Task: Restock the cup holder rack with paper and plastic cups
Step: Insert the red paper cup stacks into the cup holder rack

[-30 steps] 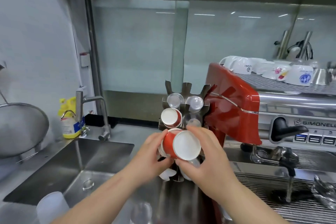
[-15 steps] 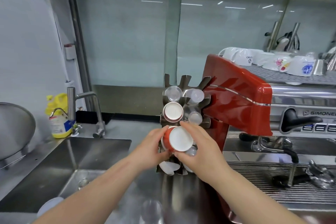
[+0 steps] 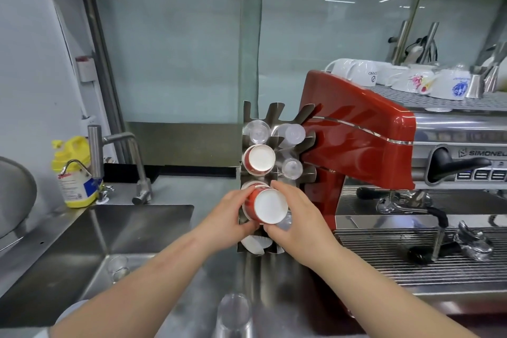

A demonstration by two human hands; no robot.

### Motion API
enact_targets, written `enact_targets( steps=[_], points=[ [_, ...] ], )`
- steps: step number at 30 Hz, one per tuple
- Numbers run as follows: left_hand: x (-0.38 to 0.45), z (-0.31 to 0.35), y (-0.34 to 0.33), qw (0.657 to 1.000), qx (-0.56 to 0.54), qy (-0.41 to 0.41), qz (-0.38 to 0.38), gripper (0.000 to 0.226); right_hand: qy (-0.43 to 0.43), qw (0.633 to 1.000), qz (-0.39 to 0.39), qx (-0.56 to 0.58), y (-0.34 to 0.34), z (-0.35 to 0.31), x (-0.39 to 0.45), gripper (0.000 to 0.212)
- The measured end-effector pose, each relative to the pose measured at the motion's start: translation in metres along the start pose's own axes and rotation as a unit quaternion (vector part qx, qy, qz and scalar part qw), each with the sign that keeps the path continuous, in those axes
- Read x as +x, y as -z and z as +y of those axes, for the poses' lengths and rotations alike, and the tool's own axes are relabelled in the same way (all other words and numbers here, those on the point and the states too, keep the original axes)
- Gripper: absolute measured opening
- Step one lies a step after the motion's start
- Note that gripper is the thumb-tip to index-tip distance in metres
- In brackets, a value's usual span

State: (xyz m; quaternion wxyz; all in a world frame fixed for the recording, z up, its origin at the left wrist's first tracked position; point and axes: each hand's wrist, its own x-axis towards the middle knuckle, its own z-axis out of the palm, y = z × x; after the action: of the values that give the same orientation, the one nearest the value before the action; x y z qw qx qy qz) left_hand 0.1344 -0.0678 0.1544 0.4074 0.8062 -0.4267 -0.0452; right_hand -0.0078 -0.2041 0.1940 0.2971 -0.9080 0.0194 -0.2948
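Both hands, left hand (image 3: 227,214) and right hand (image 3: 299,225), are gripping a red paper cup stack (image 3: 264,207) and feeding it into the left middle slot of the metal cup rack (image 3: 277,112) on the steel worktop (image 3: 208,189). Upper slots are already holding clear plastic cups (image 3: 292,133) and another red paper stack (image 3: 259,159); white cups (image 3: 255,243) sit lowest. A glossy clear plastic stack (image 3: 233,313) is waiting nearby, apparently still unloaded.

A steel sink (image 3: 131,230) sits left of the red espresso machine (image 3: 356,132); a frosted glass panel (image 3: 178,49) rises behind it, reflecting strip lights.
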Motion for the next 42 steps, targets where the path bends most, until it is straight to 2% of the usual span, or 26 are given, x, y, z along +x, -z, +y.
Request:
enact_targets(
  steps=[10,19,42],
  points=[
    [0.005,-0.006,0.000,1.000,0.006,-0.019,0.006,0.072,-0.008,0.999,-0.041,0.006,-0.012,0.010,0.008,0.069],
    [0.012,-0.016,-0.005,1.000,0.003,-0.029,0.008,0.075,-0.012,0.999,-0.044,-0.006,-0.019,0.020,0.014,0.071],
    [0.029,-0.037,-0.009,1.000,0.000,-0.001,-0.007,0.073,-0.043,0.997,-0.063,-0.016,-0.039,0.042,0.026,0.071]
  ],
)
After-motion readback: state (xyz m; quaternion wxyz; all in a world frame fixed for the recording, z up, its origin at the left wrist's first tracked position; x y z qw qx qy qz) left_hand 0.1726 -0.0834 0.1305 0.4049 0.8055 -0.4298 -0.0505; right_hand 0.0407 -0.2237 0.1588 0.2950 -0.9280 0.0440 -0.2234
